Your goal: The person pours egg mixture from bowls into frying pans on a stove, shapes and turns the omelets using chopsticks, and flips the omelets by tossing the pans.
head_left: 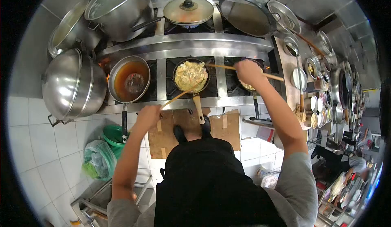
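Note:
My left hand [150, 116] is closed around the end of a thin wooden stick [175, 99], whose far end reaches the near side of a small frying pan [199, 94]. In that pan lies a lumpy yellow and white egg-like mixture [190, 76]. My right hand [249, 73] grips another wooden stick [222, 66]; one end is at the pan's right edge, the other sticks out to the right. Below my right hand is a second pan with similar food [246, 85], mostly hidden by the hand and forearm. The sticks' exact kind is unclear.
A saucepan of brown liquid [131, 77] stands on the left burner, beside a large domed steel pot [73, 84]. Behind are a stockpot [122, 13], a lidded pan [188, 13] and a wide pan [248, 17]. Ingredient containers [313, 103] line the right counter. Another person [346, 164] is at far right.

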Demonstrator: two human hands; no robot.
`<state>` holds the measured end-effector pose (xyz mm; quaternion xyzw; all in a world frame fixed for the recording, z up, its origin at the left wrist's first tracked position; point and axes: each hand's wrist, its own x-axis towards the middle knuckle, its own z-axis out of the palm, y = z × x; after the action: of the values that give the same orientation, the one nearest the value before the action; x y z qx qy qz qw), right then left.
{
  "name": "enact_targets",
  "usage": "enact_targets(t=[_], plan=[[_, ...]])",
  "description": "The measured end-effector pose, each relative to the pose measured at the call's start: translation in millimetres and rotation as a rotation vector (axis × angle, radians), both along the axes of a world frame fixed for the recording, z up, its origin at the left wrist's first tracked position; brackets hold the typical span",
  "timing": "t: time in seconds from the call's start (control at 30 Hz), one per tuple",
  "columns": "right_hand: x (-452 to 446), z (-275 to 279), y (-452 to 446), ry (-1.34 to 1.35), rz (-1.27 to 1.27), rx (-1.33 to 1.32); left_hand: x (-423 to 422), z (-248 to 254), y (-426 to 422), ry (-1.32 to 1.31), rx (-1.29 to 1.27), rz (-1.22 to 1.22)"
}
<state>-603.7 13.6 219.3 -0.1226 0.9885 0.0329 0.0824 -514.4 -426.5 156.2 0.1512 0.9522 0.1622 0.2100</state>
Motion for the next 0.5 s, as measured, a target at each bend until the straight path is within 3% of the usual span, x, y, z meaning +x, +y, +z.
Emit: enact_targets(t=[0.07,0.13,0.23,0.37,0.5], plan=[[30.0,30.9,-8.8,-0.116,-0.002,-0.02,2.1,35.0,-9.9,0.01,0.02,0.071],[47.6,4.4,-15.6,-0.133,0.039,-0.12,2.0,51.8,-13.4,-0.017,-0.058,0.065],[39.6,-35.6,-10.4,-0.128,0.03,-0.098,-6.3,6.4,-23.7,0.075,-0.199,0.006],[48.6,-13.2,-1.7,-0.125,-0.045,-0.061,-10.4,63.7,-15.3,0.024,-0.204,0.081],[58.5,-49.3,-27.2,-0.144,0.131,-0.163,-10.9,50.2,-12.7,0.061,-0.208,0.031]])
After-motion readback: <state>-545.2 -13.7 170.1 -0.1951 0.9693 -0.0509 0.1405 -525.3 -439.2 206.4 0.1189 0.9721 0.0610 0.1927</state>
